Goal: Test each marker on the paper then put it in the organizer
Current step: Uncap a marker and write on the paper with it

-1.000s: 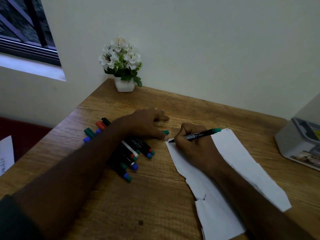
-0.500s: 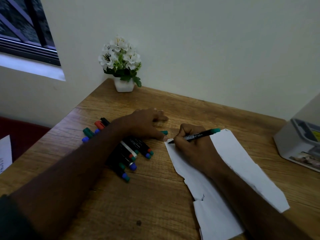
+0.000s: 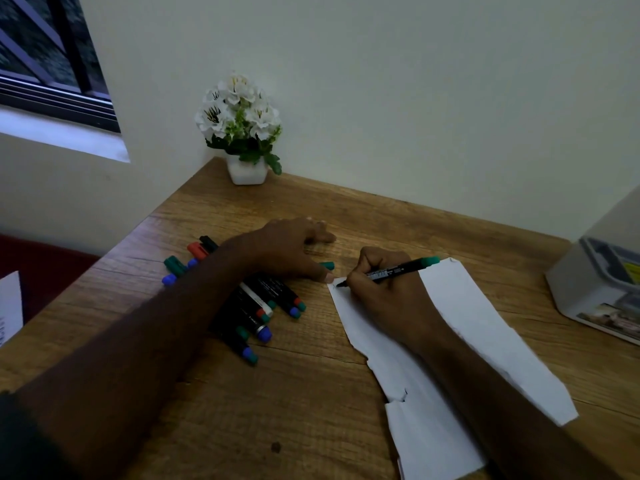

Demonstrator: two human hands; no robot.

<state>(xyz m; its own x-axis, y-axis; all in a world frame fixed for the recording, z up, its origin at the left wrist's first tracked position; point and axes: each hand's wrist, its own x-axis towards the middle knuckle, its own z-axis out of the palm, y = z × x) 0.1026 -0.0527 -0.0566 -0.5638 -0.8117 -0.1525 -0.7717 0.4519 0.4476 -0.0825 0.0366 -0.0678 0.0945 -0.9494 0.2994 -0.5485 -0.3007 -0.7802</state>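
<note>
My right hand (image 3: 384, 292) grips the green marker (image 3: 398, 270), tip on the paper (image 3: 478, 327) near its top-left corner. Left hand (image 3: 294, 251) lies flat, fingers relaxed, on worktop (image 3: 311, 393), over the marker pile (image 3: 256, 310); organizer (image 3: 602, 289) at far right.

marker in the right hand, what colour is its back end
Green, on a black barrel: the marker gripped by the right hand shows it best in the head view.
</note>
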